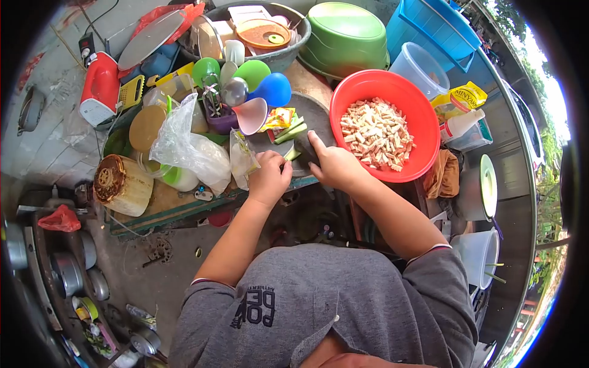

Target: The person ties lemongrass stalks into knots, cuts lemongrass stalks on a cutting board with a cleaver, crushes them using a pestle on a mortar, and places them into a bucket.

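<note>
My right hand (337,165) is closed round a dark, broad-bladed knife (305,147), its handle hidden in the palm. The index finger lies along the top of the blade. Left of the knife, my left hand (270,176) pinches a piece of light green vegetable (292,154), cucumber-like, close against the blade. Beyond it, green vegetable strips (291,132) lie on a round grey board (313,109) beside a yellow-and-red packet (279,119). At my right stands a red basin (426,116) with many small, pale cut pieces (377,132).
A clear plastic bag (196,150), cups including a blue one (274,90), and a rusty-topped tin (126,184) crowd the left. Behind are an upturned green tub (343,37) and a blue container (432,30). A white-capped bottle (460,124) stands far right.
</note>
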Tool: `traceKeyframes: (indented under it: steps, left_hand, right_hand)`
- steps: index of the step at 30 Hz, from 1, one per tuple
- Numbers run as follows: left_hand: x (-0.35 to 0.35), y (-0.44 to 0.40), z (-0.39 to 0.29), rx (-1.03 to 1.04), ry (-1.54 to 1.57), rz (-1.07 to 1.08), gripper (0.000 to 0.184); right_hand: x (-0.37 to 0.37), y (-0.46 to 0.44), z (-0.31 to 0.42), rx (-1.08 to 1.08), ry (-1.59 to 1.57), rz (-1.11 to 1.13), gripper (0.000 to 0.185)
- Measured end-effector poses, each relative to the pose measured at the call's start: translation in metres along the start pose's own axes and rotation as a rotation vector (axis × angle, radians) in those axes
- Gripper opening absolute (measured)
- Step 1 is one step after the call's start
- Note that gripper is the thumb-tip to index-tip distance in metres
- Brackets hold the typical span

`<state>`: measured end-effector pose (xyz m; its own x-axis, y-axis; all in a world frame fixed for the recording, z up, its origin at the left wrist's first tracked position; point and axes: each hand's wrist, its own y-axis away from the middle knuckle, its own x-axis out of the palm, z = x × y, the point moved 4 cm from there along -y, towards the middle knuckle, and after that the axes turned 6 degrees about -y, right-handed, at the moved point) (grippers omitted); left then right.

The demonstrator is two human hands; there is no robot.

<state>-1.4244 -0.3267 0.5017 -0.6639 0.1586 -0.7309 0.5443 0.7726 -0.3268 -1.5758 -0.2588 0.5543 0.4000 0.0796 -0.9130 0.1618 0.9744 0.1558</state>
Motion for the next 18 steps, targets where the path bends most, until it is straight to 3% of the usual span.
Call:
traceKeyframes:
  steps: [3, 6, 9, 12, 13, 14, 17, 18]
  left_hand:
    - [-0.005, -0.007, -0.005, 0.013, 0.057, -0.066, 0.011]
    - [-0.008, -0.013, -0.005, 0.057, 0.144, -0.172, 0.026]
    - [-0.009, -0.016, 0.001, -0.038, 0.367, -0.339, 0.03]
    - [-0.008, -0.02, 0.001, -0.067, 0.487, -0.388, 0.031]
    - [-0.01, -0.021, 0.0, -0.053, 0.48, -0.394, 0.031]
    - [-0.011, -0.022, 0.0, -0.043, 0.476, -0.396, 0.031]
    - [-0.01, -0.019, 0.002, -0.113, 0.451, -0.384, 0.031]
    - [-0.007, -0.021, 0.002, -0.089, 0.402, -0.346, 0.03]
  right_hand:
    - [-0.028, -0.017, -0.004, -0.016, 0.017, 0.042, 0.069]
    - [-0.049, -0.01, 0.007, -0.016, -0.173, -0.206, 0.068]
    - [0.002, -0.001, 0.014, -0.005, -0.06, 0.047, 0.068]
    - [-0.009, -0.016, 0.01, -0.049, -0.085, 0.09, 0.067]
    - [-0.018, -0.02, 0.011, -0.124, -0.104, 0.023, 0.068]
    - [-0.025, -0.018, 0.004, -0.062, -0.119, 0.041, 0.067]
    - [-0.047, -0.014, -0.002, 0.015, -0.2, -0.278, 0.067]
    - [-0.043, -0.013, -0.004, 0.043, -0.13, -0.281, 0.069]
